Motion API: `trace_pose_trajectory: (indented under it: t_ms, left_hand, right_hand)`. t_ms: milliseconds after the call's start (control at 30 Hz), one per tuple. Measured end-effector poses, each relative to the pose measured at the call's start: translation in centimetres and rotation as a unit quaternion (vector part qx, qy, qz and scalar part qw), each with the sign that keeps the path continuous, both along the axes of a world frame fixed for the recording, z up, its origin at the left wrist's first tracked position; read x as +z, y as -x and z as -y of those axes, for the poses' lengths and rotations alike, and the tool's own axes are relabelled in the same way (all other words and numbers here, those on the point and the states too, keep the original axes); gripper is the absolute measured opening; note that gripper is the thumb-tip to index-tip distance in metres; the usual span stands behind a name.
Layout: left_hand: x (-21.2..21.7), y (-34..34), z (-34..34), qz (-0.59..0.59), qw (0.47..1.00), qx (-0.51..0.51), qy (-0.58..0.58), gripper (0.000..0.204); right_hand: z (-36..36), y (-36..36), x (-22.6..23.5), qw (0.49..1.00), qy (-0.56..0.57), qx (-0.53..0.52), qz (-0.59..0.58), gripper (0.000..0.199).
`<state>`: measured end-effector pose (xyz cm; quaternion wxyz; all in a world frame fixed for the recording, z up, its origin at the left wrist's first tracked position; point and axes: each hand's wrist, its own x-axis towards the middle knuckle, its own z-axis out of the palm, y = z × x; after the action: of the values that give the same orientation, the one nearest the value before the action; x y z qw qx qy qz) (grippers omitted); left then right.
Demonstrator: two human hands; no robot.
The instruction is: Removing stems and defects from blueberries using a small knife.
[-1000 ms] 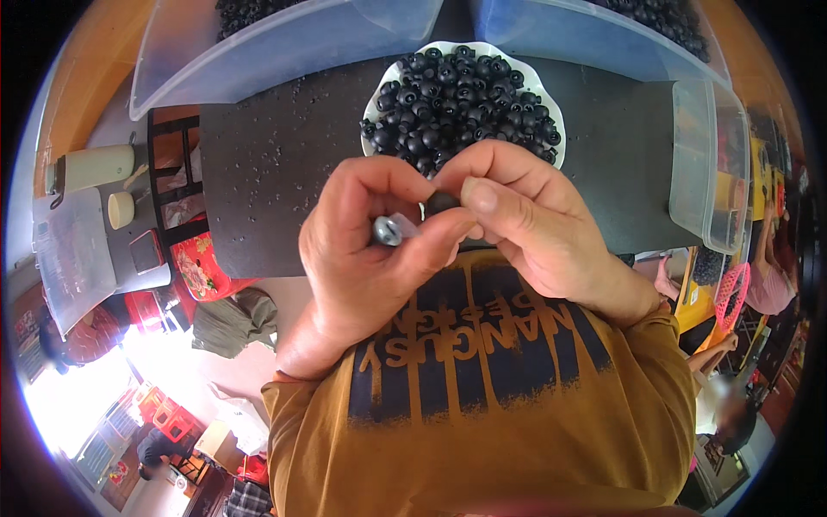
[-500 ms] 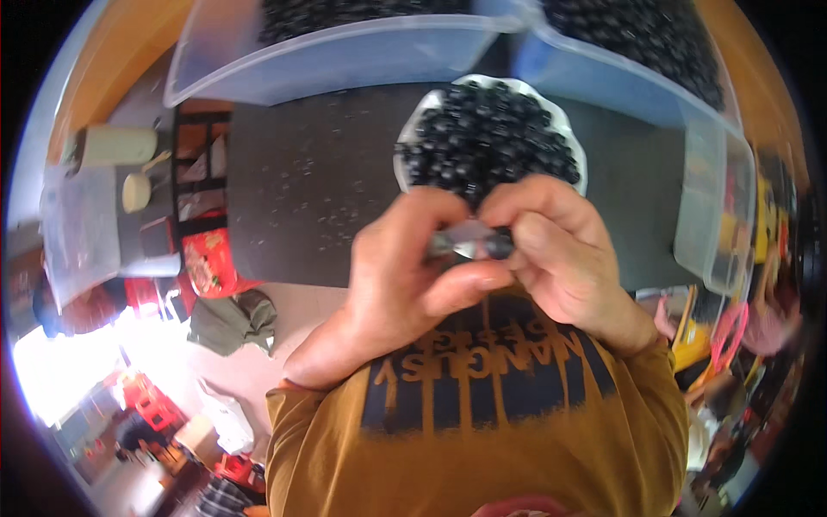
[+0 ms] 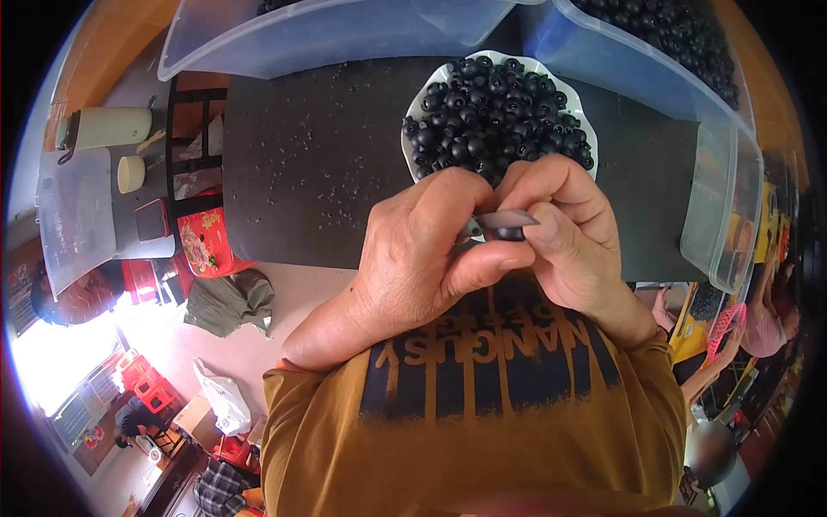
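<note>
Just in front of my chest, both hands meet near the bowl. My left hand (image 3: 401,237) is closed around a small knife (image 3: 506,219), its pale blade pointing right toward my right thumb. My right hand (image 3: 573,237) pinches a small, round, black plastic-looking piece (image 3: 510,233) right under the blade; fingers hide most of it. Beyond my hands stands a white scalloped bowl (image 3: 579,102), heaped with black round pieces (image 3: 491,108), several showing holes. Whether the blade touches the held piece I cannot tell.
Tiny scraps (image 3: 332,185) lie scattered on the dark table (image 3: 276,233). Clear plastic bins stand at the back left (image 3: 293,43) and back right (image 3: 620,65), the right one holding black pieces (image 3: 672,39). Another clear bin (image 3: 719,207) is at the right edge. A tumbler (image 3: 112,127) stands far left.
The knife blade has turned and now lies across the black piece, reaching my right thumb. Bowl and bins sit slightly higher in the view.
</note>
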<state>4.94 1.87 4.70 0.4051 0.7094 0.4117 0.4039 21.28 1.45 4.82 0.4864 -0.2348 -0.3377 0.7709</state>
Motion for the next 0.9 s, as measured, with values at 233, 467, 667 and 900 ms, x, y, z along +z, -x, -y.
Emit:
trace_pose_trajectory:
  t_ms: [233,467,667,900]
  left_hand:
    - [-0.2,-0.2,0.2,0.005,1.0,0.012,0.008,0.05]
    - [-0.7,-0.2,0.3,-0.021,0.999,0.028,-0.018,0.052]
    - [-1.2,-0.1,-0.1,-0.051,0.996,0.043,-0.066,0.054]
    - [-1.3,0.0,0.0,-0.052,0.994,0.042,-0.088,0.057]
  right_hand:
    - [0.0,0.1,-1.2,0.999,-0.037,0.002,0.025,0.017]
    - [0.4,0.5,-1.6,1.0,-0.014,0.003,-0.004,0.018]
    - [0.2,0.9,-1.9,1.0,-0.005,0.0,-0.018,0.018]
    - [0.3,1.0,-1.9,0.999,-0.018,0.014,-0.041,0.016]
